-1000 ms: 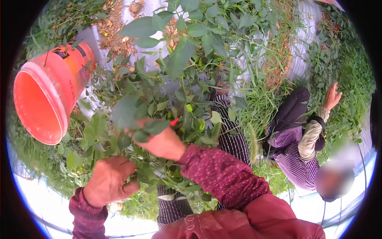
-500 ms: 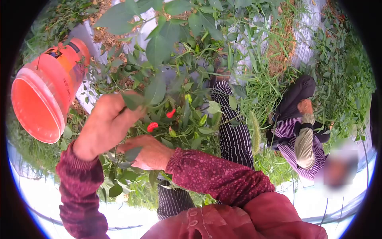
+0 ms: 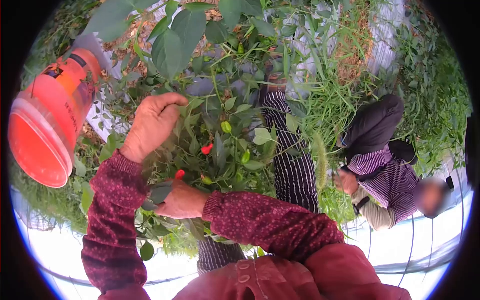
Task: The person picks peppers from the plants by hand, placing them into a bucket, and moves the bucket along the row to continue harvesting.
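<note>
A leafy pepper plant [image 3: 220, 125] fills the middle of the view, with small red peppers [image 3: 206, 148] and green peppers [image 3: 226, 126] hanging among its leaves. My left hand [image 3: 152, 125] is raised into the foliage, its fingers curled around leafy stems and pushing them aside. Lower down, my right hand [image 3: 177, 197] reaches in from the right, its fingers closing on a small red pepper [image 3: 179, 174] half hidden by a dark leaf. Both arms wear dark red patterned sleeves.
An orange bucket [image 3: 42, 120] lies tilted at the left, mouth toward me. My striped trouser leg [image 3: 292, 160] runs behind the plant. Another person [image 3: 385, 165] in a striped purple top crouches at the right among grass and weeds.
My left hand has risen from low in the plant up into the upper leaves. My right hand dropped lower toward a red pepper. The person at right lowered an arm and bent down.
</note>
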Available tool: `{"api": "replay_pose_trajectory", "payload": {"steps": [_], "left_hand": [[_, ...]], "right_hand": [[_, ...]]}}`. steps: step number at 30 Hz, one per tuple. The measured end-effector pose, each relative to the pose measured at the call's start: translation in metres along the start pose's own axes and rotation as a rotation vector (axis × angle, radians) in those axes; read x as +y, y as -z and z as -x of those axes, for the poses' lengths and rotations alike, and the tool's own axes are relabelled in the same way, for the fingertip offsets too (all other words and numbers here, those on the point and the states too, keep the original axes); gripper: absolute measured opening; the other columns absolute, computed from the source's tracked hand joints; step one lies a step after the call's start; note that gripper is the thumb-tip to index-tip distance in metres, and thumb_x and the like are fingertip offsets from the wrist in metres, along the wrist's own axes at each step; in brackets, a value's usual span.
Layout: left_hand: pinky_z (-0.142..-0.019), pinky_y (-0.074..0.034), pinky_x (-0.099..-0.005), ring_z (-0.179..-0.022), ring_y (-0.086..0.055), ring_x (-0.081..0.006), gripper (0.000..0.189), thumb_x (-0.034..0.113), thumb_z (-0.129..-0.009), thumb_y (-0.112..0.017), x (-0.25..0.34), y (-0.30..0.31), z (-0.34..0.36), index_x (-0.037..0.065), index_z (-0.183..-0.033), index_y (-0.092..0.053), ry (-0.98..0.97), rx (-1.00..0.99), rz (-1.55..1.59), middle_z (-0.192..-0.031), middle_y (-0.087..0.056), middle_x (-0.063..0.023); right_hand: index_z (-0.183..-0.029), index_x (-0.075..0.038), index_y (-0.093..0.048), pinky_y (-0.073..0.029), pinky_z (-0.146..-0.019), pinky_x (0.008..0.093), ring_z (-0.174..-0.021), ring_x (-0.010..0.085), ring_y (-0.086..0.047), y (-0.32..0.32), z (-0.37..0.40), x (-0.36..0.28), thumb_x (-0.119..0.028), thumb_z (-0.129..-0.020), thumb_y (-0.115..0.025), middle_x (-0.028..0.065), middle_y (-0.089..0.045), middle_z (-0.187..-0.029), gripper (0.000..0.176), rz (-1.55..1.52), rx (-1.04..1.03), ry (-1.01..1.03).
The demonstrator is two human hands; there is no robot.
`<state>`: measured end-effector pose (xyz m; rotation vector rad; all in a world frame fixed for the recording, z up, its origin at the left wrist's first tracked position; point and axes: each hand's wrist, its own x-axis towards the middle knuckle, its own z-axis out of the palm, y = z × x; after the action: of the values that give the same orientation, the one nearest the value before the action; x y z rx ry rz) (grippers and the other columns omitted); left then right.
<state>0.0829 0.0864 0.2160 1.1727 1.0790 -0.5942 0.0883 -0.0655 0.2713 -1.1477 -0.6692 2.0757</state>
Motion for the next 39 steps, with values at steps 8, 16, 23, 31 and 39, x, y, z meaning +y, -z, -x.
{"api": "replay_pose_trajectory", "payload": {"steps": [8, 16, 23, 31, 39], "left_hand": [[-0.075, -0.051, -0.0353, -0.086, -0.064, -0.0273, 0.042, 0.013, -0.075, -0.064, 0.019, -0.042, -0.018, 0.007, -0.116, -0.055, -0.539, 0.130, -0.618, -0.096, -0.063, -0.0163], [-0.065, -0.051, -0.0396, -0.074, -0.064, -0.0281, 0.011, 0.007, -0.072, -0.058, -0.027, -0.066, -0.061, 0.004, -0.083, -0.059, -0.344, 0.205, -1.023, -0.076, -0.062, -0.0136], [-0.067, -0.050, -0.0420, -0.076, -0.063, -0.0318, 0.017, 0.012, -0.074, -0.057, -0.048, -0.056, -0.025, 0.005, -0.089, -0.061, -0.205, 0.284, -0.796, -0.080, -0.064, -0.0154], [-0.057, -0.052, -0.0394, -0.070, -0.063, -0.0306, 0.027, 0.027, -0.080, -0.058, -0.048, -0.071, 0.020, 0.004, -0.093, -0.058, 0.061, 0.165, -0.100, -0.080, -0.063, -0.0174], [-0.053, -0.051, -0.0287, -0.065, -0.063, -0.0227, 0.039, 0.038, -0.082, -0.060, -0.044, -0.098, 0.039, 0.006, -0.106, -0.056, -0.013, 0.148, 0.619, -0.085, -0.063, -0.0098]], "right_hand": [[-0.102, -0.006, -0.058, -0.045, -0.086, 0.0401, -0.098, 0.0293, -0.056, -0.013, 0.010, 0.003, -0.010, -0.077, -0.056, 0.0133, -0.062, -0.098, 0.025, -0.175, -0.006, -0.068], [-0.099, -0.002, -0.060, -0.047, -0.083, 0.0420, -0.092, 0.0337, -0.059, 0.004, 0.011, 0.007, -0.016, -0.077, -0.062, 0.0204, -0.061, -0.100, 0.026, 0.290, -0.080, 0.263], [-0.085, 0.003, -0.060, -0.048, -0.072, 0.0460, -0.079, 0.0386, -0.061, 0.030, 0.016, -0.012, -0.017, -0.069, -0.061, 0.0220, -0.061, -0.077, 0.025, 0.314, -0.207, 0.025], [-0.103, -0.004, -0.060, -0.047, -0.052, 0.0235, -0.071, 0.0136, -0.062, 0.131, 0.022, -0.060, -0.009, -0.084, -0.055, 0.0054, -0.065, -0.084, 0.020, -0.609, -0.010, -0.314], [-0.123, -0.006, -0.049, -0.052, -0.060, 0.0270, -0.078, 0.0178, -0.063, 0.139, 0.023, -0.048, 0.001, -0.085, -0.053, 0.0084, -0.061, -0.101, 0.039, -0.967, 0.106, -0.198]]}}
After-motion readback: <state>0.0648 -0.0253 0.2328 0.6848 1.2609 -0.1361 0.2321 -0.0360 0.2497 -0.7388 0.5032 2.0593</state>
